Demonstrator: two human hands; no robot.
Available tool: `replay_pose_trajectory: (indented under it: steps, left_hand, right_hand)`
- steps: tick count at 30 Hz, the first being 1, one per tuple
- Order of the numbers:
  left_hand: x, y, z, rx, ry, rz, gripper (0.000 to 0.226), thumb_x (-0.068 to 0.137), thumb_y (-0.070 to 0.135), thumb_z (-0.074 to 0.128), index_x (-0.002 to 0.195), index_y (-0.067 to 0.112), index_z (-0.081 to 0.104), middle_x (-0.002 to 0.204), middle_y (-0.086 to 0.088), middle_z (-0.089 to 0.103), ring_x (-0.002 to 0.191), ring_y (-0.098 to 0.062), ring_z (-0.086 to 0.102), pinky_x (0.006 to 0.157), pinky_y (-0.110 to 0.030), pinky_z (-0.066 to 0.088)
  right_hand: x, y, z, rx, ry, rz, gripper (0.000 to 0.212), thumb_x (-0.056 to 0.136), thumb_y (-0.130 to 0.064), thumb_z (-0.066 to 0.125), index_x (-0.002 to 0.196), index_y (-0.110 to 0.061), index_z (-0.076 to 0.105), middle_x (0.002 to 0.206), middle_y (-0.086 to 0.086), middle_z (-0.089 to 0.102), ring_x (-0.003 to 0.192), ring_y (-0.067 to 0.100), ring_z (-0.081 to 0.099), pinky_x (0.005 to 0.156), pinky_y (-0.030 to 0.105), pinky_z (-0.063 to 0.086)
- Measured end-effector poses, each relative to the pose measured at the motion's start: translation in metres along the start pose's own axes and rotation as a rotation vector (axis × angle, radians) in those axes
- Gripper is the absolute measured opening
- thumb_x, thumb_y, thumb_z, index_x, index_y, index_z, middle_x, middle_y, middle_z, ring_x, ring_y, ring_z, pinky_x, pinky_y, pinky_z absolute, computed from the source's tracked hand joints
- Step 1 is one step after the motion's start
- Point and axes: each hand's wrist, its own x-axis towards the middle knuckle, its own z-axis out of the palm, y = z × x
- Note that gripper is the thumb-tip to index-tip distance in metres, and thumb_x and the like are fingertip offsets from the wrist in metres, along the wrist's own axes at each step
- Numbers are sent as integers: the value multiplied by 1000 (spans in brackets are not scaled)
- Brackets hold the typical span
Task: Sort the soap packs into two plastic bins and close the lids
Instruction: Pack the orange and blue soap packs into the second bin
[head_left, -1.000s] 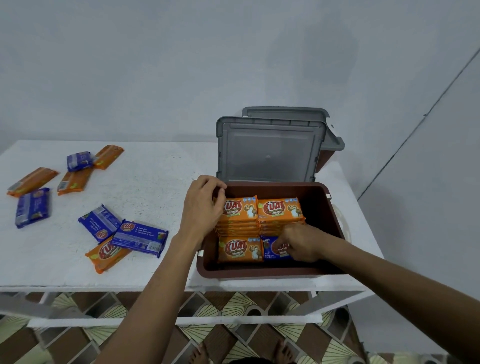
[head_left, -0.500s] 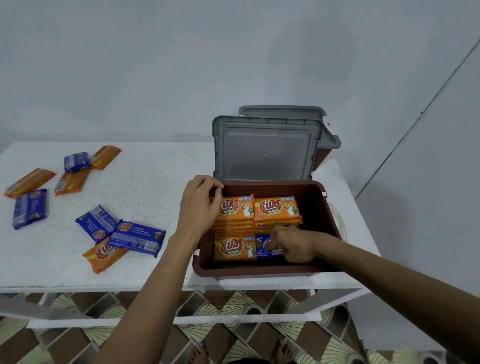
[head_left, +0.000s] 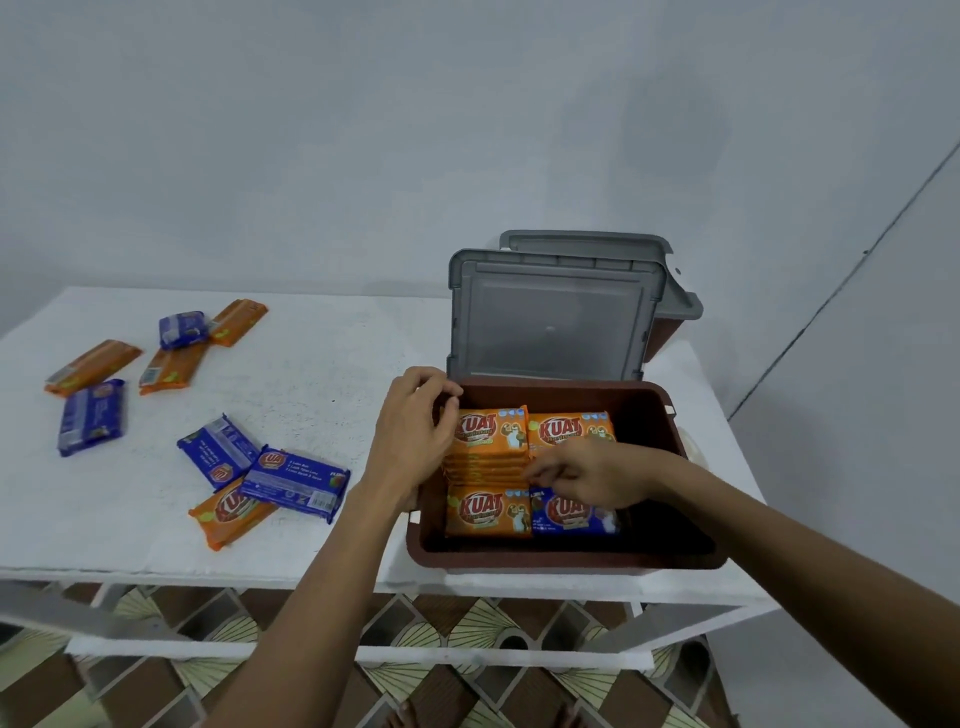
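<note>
An open brown bin (head_left: 566, 557) stands at the table's right front, its grey lid (head_left: 550, 322) upright. Inside are two stacks of orange soap packs (head_left: 491, 431) (head_left: 569, 428) at the back. In front of them lie one orange pack (head_left: 485, 512) and one blue pack (head_left: 571, 514). My left hand (head_left: 410, 431) curls its fingers round the left edge of the left orange stack. My right hand (head_left: 587, 475) hovers just above the blue pack with loosely curled fingers, holding nothing I can see. Several loose blue packs (head_left: 296, 483) and orange packs (head_left: 234, 512) lie on the white table (head_left: 311, 374).
A second brown bin with a grey lid (head_left: 675, 306) stands behind the first, mostly hidden. More loose packs lie far left, blue (head_left: 91, 415) and orange (head_left: 91, 364). The table's right edge is close to the bin; a patterned floor (head_left: 467, 629) shows below.
My right hand has lifted off the blue pack, which stays in the bin's front right. My left hand stays at the orange stack's left edge.
</note>
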Motion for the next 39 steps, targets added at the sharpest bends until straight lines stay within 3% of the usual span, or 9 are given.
replay_pose_trajectory:
  steps: [4,10,13,18,23,28,34,39]
  left_hand:
    - [-2,-12,-16,8,-46,-33,23,99,26,49,119,24,60,128,3,55,117,-10,48,92,-19,38]
    - [-19,-56,-68,15,14,-127,23,99,21,47,114,25,64,119,6,59,100,-2,55,88,-24,46]
    - [-35,-86,-95,60,30,-253,23,99,20,48,116,28,61,122,9,55,100,-2,53,85,-23,48]
    - [-73,-140,-128,131,-8,-446,28,88,18,64,115,24,60,122,0,57,107,-16,55,85,-28,48]
    - [-97,-163,-132,169,-171,-542,53,82,50,69,125,25,53,123,-5,53,108,-22,52,90,-35,47]
    - [-100,-170,-129,282,-188,-592,63,78,50,72,131,26,46,132,-4,45,120,-22,43,98,-35,42]
    - [-99,-174,-129,309,-211,-618,67,77,54,71,132,29,43,126,-5,54,112,-22,51,93,-36,47]
    - [-94,-170,-135,293,-255,-652,83,70,60,75,137,30,37,125,-4,51,109,-21,55,93,-36,48]
  right_hand:
    - [17,-30,-27,31,126,-67,36,102,-21,47,138,-23,52,127,-1,61,109,11,59,90,25,52]
    - [72,-87,-45,-7,265,-175,36,101,-20,45,134,-24,57,119,-2,66,99,10,64,83,21,50]
    - [105,-117,-39,-13,298,-213,36,99,-21,45,132,-26,58,122,-3,63,99,12,63,81,22,46]
    - [165,-157,-7,-92,229,-230,40,97,-29,52,137,-26,51,127,3,61,106,17,61,90,28,46]
    - [209,-183,30,-276,138,-237,60,91,-41,63,144,-25,40,135,8,56,117,24,56,86,35,47]
    - [239,-192,54,-353,82,-206,84,81,-53,71,149,-28,27,131,11,53,115,28,57,91,40,51]
    - [250,-191,68,-456,150,-231,79,80,-49,73,142,-24,31,123,12,55,106,27,60,82,37,51]
    - [240,-190,61,-301,125,-261,89,74,-41,78,144,-25,26,125,10,51,110,27,56,85,36,51]
